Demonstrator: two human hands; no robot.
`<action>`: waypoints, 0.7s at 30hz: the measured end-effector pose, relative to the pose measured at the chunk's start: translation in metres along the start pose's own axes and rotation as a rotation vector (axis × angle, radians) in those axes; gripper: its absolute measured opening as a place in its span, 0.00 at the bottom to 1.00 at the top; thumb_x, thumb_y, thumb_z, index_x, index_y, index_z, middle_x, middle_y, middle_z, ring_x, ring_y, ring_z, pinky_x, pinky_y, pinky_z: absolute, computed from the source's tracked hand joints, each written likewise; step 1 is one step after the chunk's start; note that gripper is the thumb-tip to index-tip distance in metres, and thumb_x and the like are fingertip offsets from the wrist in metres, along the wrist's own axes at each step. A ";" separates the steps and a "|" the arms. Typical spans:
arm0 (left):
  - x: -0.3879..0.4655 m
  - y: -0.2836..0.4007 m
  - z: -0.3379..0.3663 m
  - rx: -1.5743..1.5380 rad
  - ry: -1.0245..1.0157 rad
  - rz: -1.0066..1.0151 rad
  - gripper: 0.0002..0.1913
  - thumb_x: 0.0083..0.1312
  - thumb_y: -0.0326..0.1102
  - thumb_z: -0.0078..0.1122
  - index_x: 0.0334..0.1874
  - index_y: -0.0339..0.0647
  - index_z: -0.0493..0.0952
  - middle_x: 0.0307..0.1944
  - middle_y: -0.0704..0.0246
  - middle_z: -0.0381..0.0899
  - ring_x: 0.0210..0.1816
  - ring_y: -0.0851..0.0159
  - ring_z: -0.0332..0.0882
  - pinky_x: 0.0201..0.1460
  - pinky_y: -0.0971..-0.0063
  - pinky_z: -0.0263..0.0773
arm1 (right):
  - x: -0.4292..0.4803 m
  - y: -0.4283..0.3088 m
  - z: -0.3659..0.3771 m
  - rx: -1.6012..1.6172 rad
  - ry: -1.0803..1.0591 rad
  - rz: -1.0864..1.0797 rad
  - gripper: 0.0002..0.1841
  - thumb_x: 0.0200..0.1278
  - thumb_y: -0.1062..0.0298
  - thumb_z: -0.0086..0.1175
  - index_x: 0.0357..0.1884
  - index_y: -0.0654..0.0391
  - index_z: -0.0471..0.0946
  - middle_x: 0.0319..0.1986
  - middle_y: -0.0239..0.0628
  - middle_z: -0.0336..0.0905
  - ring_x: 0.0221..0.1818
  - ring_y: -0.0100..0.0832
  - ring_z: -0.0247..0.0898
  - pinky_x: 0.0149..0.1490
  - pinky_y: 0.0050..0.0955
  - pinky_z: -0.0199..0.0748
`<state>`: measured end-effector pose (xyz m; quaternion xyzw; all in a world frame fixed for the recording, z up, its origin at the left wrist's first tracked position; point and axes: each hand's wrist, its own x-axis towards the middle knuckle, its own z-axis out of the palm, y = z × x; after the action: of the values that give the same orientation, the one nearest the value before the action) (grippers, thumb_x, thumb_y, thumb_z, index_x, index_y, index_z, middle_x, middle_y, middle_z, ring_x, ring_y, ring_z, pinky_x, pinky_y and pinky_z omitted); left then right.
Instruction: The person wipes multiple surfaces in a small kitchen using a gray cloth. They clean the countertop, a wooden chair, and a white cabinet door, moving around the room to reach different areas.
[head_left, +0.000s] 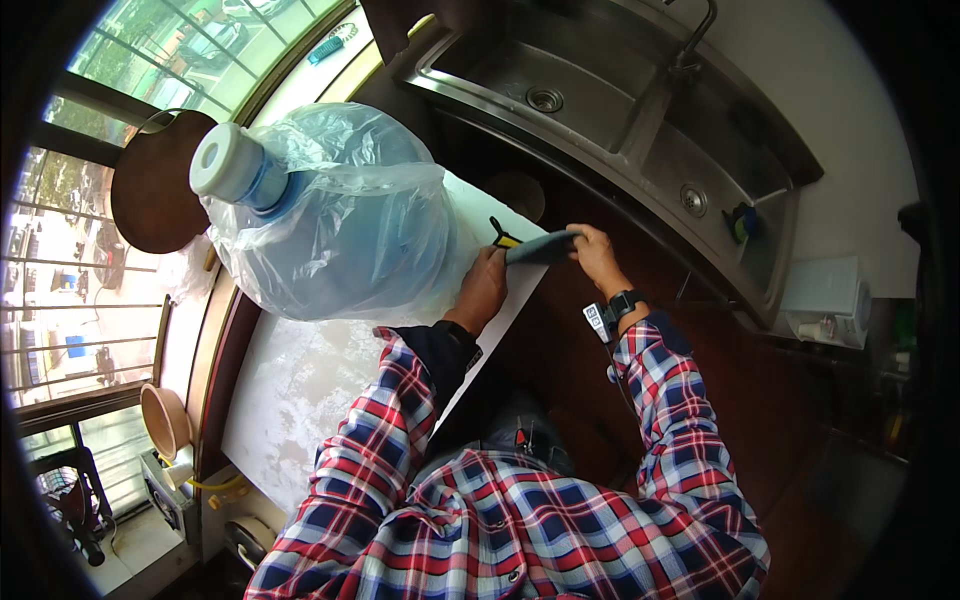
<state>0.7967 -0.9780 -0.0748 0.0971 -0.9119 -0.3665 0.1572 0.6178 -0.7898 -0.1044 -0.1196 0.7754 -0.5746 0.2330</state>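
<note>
A grey-green cloth (544, 248) is stretched between my two hands, over the edge of a white tabletop (289, 397). My left hand (482, 289) grips its left end, beside a small black and yellow item (505, 238) that I cannot make out fully. The fingers of my right hand (596, 259) pinch the other end, beyond the tabletop's edge. Just left of the cloth, a large blue water-cooler bottle (360, 232) wrapped in clear plastic film stands on the tabletop, its white cap (217, 161) towards the window.
A double steel sink (517, 105) with a tap (684, 64) lies beyond the tabletop. By the barred window are a round brown board (161, 184), a terracotta-coloured pot (163, 421) and a teal brush (325, 50). A white container (825, 300) stands right of the sink.
</note>
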 end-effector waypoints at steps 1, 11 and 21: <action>0.004 0.002 0.001 -0.007 -0.005 0.001 0.10 0.72 0.24 0.49 0.52 0.29 0.76 0.53 0.45 0.78 0.52 0.36 0.78 0.57 0.52 0.76 | 0.005 0.001 -0.001 -0.010 0.018 -0.050 0.17 0.73 0.74 0.48 0.57 0.63 0.83 0.41 0.42 0.87 0.40 0.33 0.83 0.46 0.33 0.84; -0.104 -0.028 0.018 0.115 -0.460 -0.156 0.15 0.65 0.28 0.53 0.52 0.35 0.80 0.54 0.47 0.80 0.54 0.40 0.79 0.60 0.53 0.76 | -0.071 0.036 0.025 -0.504 -0.047 -0.567 0.13 0.74 0.77 0.48 0.55 0.68 0.78 0.53 0.57 0.81 0.57 0.59 0.77 0.63 0.46 0.76; -0.325 -0.038 -0.119 0.173 -0.249 -0.316 0.07 0.67 0.28 0.53 0.41 0.34 0.79 0.44 0.48 0.82 0.46 0.38 0.82 0.49 0.48 0.78 | -0.248 0.035 0.137 -0.489 -0.605 -0.695 0.10 0.65 0.76 0.53 0.46 0.64 0.81 0.39 0.56 0.81 0.45 0.61 0.79 0.52 0.51 0.78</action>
<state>1.1447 -0.9858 -0.0897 0.2062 -0.9257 -0.3161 -0.0250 0.9030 -0.7812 -0.1140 -0.5817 0.6993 -0.3599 0.2074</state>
